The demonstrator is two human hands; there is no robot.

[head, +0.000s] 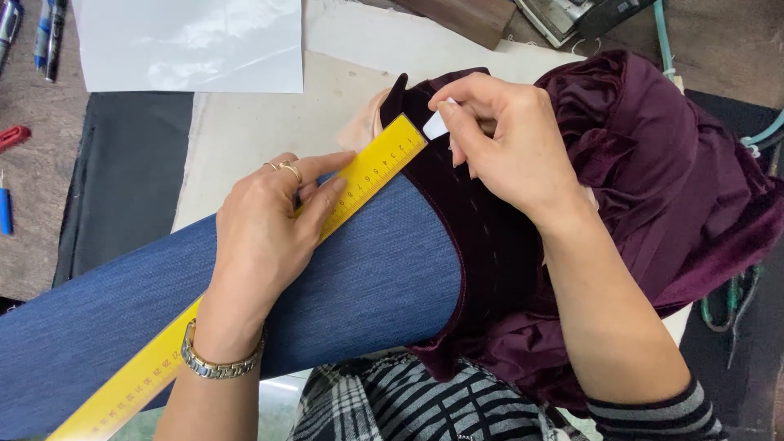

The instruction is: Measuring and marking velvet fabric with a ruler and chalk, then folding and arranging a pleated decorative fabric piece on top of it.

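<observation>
Velvet, dark plum (490, 237), draped over a blue-denim knee (367, 278) above the table (237, 131). Right hand (506, 147) pinching white tailor's chalk (435, 125) against it; left hand (261, 237) pressed flat on yellow ruler (367, 175). Marking step, seemingly: faint chalk dashes already down. Next stroke likely needing a steady ruler edge and taut cloth.

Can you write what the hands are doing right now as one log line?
left hand: pressing yellow ruler on knee | right hand: holding white chalk on maroon velvet fabric | chalk dashes visible
</observation>
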